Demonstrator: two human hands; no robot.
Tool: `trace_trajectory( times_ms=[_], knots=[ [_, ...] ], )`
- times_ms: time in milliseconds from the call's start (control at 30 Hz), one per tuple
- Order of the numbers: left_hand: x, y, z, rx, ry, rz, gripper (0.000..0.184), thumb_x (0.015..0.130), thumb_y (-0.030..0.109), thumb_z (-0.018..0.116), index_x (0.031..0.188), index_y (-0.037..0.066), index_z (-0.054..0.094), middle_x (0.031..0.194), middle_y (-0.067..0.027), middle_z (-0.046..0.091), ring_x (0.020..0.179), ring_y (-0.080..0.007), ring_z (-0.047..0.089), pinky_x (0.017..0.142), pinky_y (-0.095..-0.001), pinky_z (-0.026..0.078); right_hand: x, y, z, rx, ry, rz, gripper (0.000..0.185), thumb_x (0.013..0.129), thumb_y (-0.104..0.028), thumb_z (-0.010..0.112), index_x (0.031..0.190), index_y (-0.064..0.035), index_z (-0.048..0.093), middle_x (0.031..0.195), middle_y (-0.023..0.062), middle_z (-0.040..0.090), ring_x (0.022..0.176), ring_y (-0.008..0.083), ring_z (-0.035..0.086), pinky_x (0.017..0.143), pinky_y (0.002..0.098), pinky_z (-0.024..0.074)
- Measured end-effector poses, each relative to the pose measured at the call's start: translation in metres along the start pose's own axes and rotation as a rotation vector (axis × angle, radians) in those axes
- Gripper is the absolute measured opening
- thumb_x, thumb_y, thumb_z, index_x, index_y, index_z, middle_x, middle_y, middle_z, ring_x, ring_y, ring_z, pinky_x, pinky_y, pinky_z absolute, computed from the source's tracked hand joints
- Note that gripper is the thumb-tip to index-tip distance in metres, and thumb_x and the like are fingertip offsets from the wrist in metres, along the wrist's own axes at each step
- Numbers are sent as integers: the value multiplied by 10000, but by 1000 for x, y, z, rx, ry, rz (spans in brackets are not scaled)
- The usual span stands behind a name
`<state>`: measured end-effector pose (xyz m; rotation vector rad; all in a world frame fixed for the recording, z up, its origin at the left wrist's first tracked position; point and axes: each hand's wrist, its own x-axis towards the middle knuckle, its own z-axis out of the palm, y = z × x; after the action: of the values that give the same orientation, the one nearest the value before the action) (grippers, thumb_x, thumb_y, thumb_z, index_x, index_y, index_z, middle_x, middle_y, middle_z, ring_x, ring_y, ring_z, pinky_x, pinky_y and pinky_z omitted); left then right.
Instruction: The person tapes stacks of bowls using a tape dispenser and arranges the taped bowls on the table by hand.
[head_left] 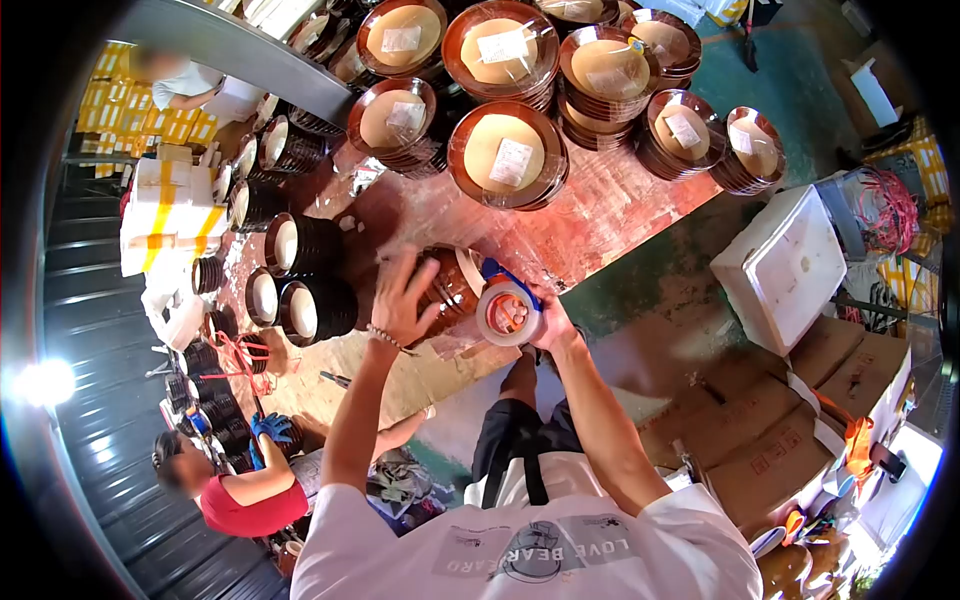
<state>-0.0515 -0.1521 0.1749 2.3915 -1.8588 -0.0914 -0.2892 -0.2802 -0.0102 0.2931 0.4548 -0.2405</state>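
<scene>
My right hand (552, 322) grips a tape dispenser (487, 318) with a blue frame and a wide roll of clear tape. The dispenser is up against the right side of a brown glazed stack of dishes (452, 278) lying tilted at the table's edge. Over the left side of that stack is my left hand (400, 298), its fingers spread and slightly blurred. Whether it touches the dishes I cannot tell. A piece of clear film or tape shows below the stack, near the roll.
Wrapped stacks of brown dishes (505, 155) with white labels line the table's (600, 215) far side. Dark bowls (305, 310) stand at left. A person in red (255, 500) with blue gloves works lower left. A foam box (785, 270) and cartons (745, 430) are at right.
</scene>
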Motion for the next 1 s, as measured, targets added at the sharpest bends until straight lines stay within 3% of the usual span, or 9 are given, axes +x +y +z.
trace_trajectory(
  times_ms=[67,267,367,400,500,600,700,800,1000],
  knots=[
    [9,-9,3,-69,-34,121,849,744,417,811,1510,317,457,1526,-251,421,1329,-474,473,1117,-568,380,-20,2,22,43,-9,51,454,973,-267,545,1331,12,557,1300,195,643,1179,333,630,1079,498,478],
    [25,-16,6,-249,-98,-224,778,826,390,744,1519,222,434,1324,-227,607,1170,-450,592,975,-482,504,-17,58,-10,-3,134,-85,399,983,-368,612,1258,-79,606,1029,49,715,836,171,677,737,337,566],
    [7,-31,46,-377,1,-610,682,925,593,572,1503,246,466,1335,-238,613,1193,-447,593,958,-490,500,-30,81,-54,65,-358,99,439,972,-399,624,1240,-51,632,1122,82,709,1054,219,670,1001,393,526],
    [3,-25,47,-445,29,-745,686,933,623,534,1504,248,467,1341,-235,610,1198,-455,587,962,-492,493,-51,102,-8,-133,111,-105,367,976,-408,628,1097,-64,669,918,63,710,819,193,692,827,329,573],
    [-7,-18,59,-495,189,-908,730,944,700,423,1524,256,441,1355,-207,612,1208,-460,584,996,-477,471,-61,101,-13,-110,55,-115,393,1012,-370,591,1294,-96,590,1000,47,716,645,130,652,586,250,543],
    [-11,-14,63,-549,104,-1034,721,954,672,452,1527,235,440,1465,-227,517,1275,-502,517,1049,-487,434,-54,82,-14,-236,90,-74,376,1016,-368,583,1240,-68,615,958,54,718,657,127,653,585,253,538],
    [-13,-9,68,-461,402,-920,683,927,566,579,1514,232,470,1582,-241,352,1393,-532,367,1140,-542,335,-46,72,-20,-295,166,-94,366,1019,-365,574,1185,-44,637,881,60,710,646,133,654,589,264,537],
    [0,4,10,-201,-123,174,627,812,397,722,1409,250,603,1632,-209,265,1504,-476,187,1208,-627,166,-64,62,-13,-214,152,-77,358,1000,-374,592,1111,-39,653,818,61,690,609,165,656,596,285,550],
    [14,43,15,-77,-81,186,422,830,289,720,1250,257,707,1607,-77,367,1512,-410,219,1124,-760,182,-95,53,-7,26,177,-81,363,975,-390,629,1051,-36,650,743,54,662,621,172,658,612,293,555]
  ],
)
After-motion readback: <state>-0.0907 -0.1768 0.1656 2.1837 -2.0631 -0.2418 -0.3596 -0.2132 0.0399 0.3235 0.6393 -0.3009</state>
